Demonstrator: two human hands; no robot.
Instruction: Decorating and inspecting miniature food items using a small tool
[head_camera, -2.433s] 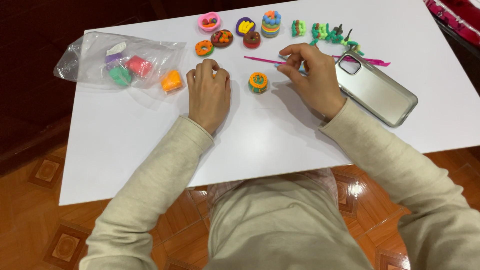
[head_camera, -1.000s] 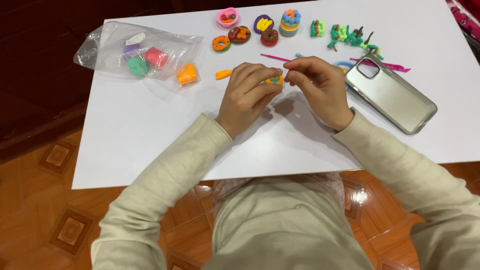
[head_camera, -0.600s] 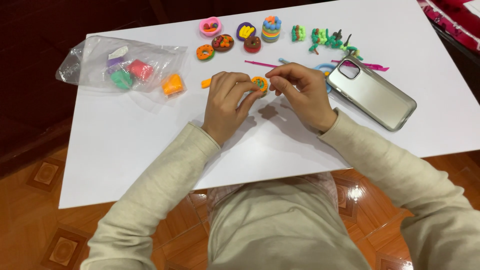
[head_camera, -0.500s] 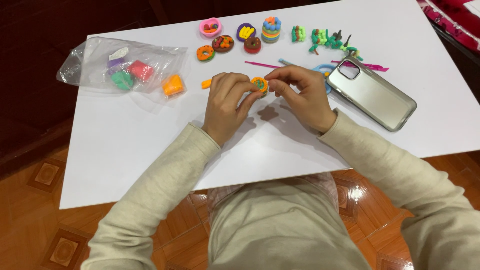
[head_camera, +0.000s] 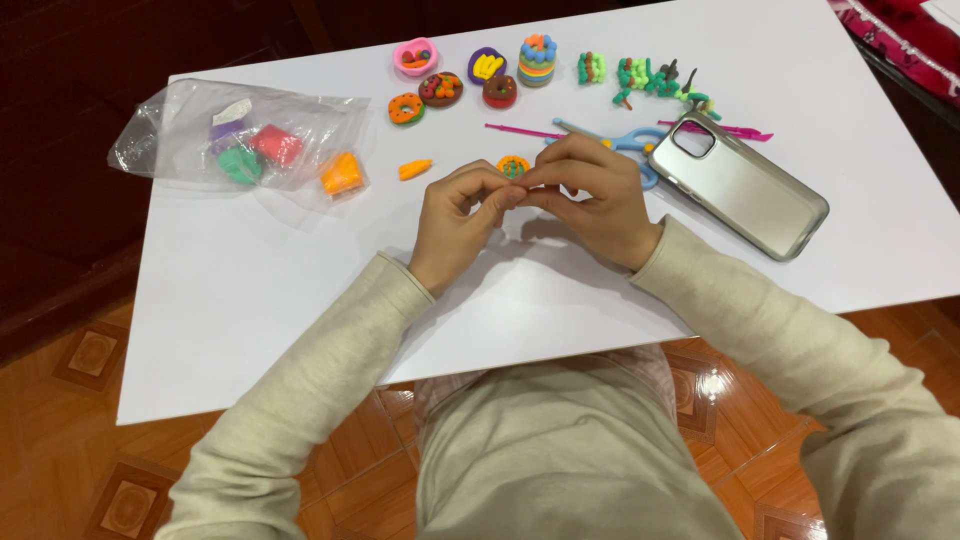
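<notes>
**Fingertips pinched together over the white table**

The left hand (head_camera: 462, 222) and right hand (head_camera: 592, 196) meet at their fingertips, thumbs and forefingers closed together on something too small to make out. Just beyond them, touching the knuckles' edge, sits an orange clay disc (head_camera: 513, 166). An orange clay cone (head_camera: 414, 169) lies near the left hand. Blue scissors (head_camera: 628, 142) and a pink stick (head_camera: 522, 130) lie behind the right hand, and a silver phone (head_camera: 738, 186) rests just beside its wrist. Further back runs a row of small clay figures (head_camera: 485, 76); a plastic bag (head_camera: 240, 140) of clay lumps lies well to the left. The table (head_camera: 260, 300) is bare in front of the hands, down to the near edge.
</notes>
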